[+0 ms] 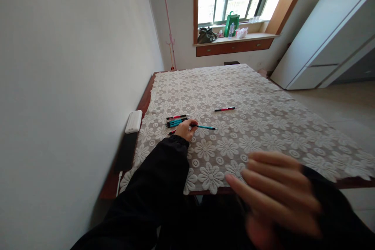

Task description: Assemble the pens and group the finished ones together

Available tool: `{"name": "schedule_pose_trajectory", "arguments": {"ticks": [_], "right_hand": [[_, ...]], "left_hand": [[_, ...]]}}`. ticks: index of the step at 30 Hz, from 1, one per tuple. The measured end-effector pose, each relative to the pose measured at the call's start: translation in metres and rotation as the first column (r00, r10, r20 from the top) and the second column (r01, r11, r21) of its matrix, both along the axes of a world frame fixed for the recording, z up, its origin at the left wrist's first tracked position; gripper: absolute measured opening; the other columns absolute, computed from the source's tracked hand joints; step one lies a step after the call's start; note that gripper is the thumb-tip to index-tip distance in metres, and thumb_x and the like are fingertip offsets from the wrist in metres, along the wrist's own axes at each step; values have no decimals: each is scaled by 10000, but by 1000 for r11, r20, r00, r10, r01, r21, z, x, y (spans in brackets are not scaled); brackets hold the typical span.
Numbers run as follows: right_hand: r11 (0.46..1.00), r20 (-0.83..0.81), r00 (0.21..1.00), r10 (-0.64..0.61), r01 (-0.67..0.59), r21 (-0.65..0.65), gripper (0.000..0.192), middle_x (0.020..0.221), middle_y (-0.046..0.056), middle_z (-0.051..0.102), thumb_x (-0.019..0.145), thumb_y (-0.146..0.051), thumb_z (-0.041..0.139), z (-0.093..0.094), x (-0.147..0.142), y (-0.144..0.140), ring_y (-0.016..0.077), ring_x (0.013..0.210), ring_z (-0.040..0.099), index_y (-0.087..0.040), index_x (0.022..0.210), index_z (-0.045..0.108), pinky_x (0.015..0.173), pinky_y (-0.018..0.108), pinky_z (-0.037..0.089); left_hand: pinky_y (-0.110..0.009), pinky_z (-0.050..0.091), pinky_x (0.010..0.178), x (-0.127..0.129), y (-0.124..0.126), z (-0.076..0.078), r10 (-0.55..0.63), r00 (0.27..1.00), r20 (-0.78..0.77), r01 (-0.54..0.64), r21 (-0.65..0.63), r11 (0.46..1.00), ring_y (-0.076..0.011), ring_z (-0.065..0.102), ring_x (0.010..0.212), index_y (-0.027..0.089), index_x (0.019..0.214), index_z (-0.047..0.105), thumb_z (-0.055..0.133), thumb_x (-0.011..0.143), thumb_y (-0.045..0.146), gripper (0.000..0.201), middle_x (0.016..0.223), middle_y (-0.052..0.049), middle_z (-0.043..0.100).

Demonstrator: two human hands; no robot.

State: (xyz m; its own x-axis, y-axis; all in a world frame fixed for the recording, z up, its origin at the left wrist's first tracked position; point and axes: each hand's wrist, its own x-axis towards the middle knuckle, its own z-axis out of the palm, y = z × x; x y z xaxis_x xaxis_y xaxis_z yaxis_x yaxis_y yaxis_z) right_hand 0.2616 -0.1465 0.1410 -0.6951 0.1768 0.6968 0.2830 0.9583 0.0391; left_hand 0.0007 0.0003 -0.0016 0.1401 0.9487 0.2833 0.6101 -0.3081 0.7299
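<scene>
The left hand (185, 129) pinched one end of a teal pen (205, 127), which lay on the floral lace tablecloth (263, 125) just beside a cluster of pens (176, 120). The right hand (278, 195) hovered blurred near the camera, empty, fingers extended and close together. A separate red pen (224, 109) lay farther out.

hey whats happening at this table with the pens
A person in black sleeves reaches the left hand across the white floral lace tablecloth, its grip on a teal pen. A small cluster of red and teal pens lies beside it; one red pen lies apart. The right hand, blurred, holds nothing.
</scene>
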Motion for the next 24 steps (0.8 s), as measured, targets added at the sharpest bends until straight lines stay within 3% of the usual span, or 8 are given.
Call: {"name": "schedule_pose_trajectory", "arguments": {"ticks": [3, 5, 7, 10, 14, 18, 21, 24], "right_hand": [[999, 27, 999, -48, 47, 5, 260, 714, 21, 642, 1019, -422, 542, -24, -30, 92, 186, 654, 581, -202, 1015, 680, 650, 344, 480], [974, 109, 970, -216, 223, -51, 206, 979, 89, 699, 1002, -336, 586, -51, -42, 138, 232, 922, 622, -168, 1097, 660, 816, 369, 474], [936, 260, 910, -324, 349, -53, 311, 1219, 146, 650, 962, -325, 657, -78, -49, 164, 294, 1134, 566, -157, 1221, 621, 941, 421, 422], [899, 438, 843, -313, 412, -149, 135, 986, 91, 699, 1009, -268, 577, -110, -55, 175, 237, 951, 624, -167, 1036, 664, 853, 350, 414], [820, 425, 858, -289, 451, -352, 151, 900, 46, 708, 1021, -290, 552, -132, -55, 175, 194, 865, 643, -189, 993, 659, 724, 278, 373], [747, 418, 859, -296, 481, -460, 162, 936, 40, 726, 1018, -314, 540, -137, -49, 177, 187, 844, 659, -213, 1042, 665, 678, 266, 337], [695, 422, 847, -323, 515, -501, 186, 919, 35, 732, 1015, -343, 534, -137, -47, 177, 187, 816, 665, -224, 1064, 668, 655, 265, 322], [670, 427, 842, -329, 527, -523, 190, 915, 28, 736, 1012, -345, 530, -137, -46, 176, 186, 816, 669, -235, 1077, 671, 656, 263, 322]], "left_hand": [[-238, 486, 655, 1, 0, 0, 3, 998, 62, -5, 42, 999, -153, 683, 816, 195, 964, 683, 654, 832, 157, 140, 920, -19, 755], [-241, 477, 641, 0, 0, -1, 10, 995, 96, -15, 49, 999, -149, 679, 783, 196, 944, 682, 659, 839, 194, 108, 887, -15, 753], [-240, 476, 632, -1, 2, -2, 3, 992, 127, -8, 40, 999, -151, 675, 777, 198, 926, 681, 658, 843, 229, 91, 872, -16, 749], [-241, 480, 638, -4, 4, -6, 0, 991, 136, -5, 30, 1000, -150, 667, 764, 199, 917, 672, 659, 835, 235, 91, 847, -14, 738], [-266, 491, 703, -3, 1, -8, -34, 999, -42, 33, -14, 999, -167, 674, 817, 209, 1014, 661, 649, 865, 285, 168, 925, -35, 736], [-322, 481, 788, 5, -10, 1, 50, 951, -305, -54, -8, 998, -220, 662, 912, 233, 1079, 651, 629, 876, 304, 216, 957, -44, 715], [-331, 472, 818, 3, -14, 12, 130, 916, -380, -139, 4, 990, -230, 637, 980, 226, 1142, 607, 578, 816, 144, 338, 1026, -53, 699], [-348, 465, 832, -11, -11, 22, 220, 845, -487, -237, 26, 971, -254, 599, 974, 207, 987, 614, 587, 673, 64, 346, 968, -67, 676]]}}
